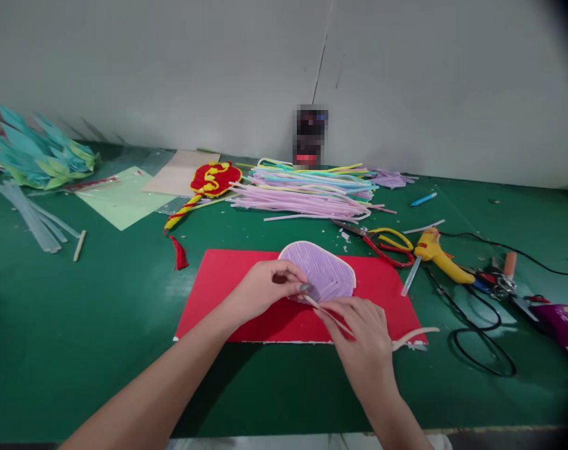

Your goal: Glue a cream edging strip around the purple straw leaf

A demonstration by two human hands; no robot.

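Note:
A purple fan-shaped piece (322, 270) made of rows of strips, edged in cream, lies on a red sheet (218, 281). My left hand (265, 289) rests on the sheet at the piece's left lower edge, fingers curled and pinching its rim. My right hand (363, 331) is just below the piece, closed round a thin cream strip (415, 336) whose free end trails to the right across the sheet. The strip's other end meets the piece near my left fingertips.
On the green table: a pile of pastel strips (307, 187), red and yellow scissors (382, 240), a yellow glue gun (436, 253) with black cord, a red and yellow fan (213, 178), clear glue sticks (30, 215), teal feathery pieces (35, 156), a purple tool (562, 319).

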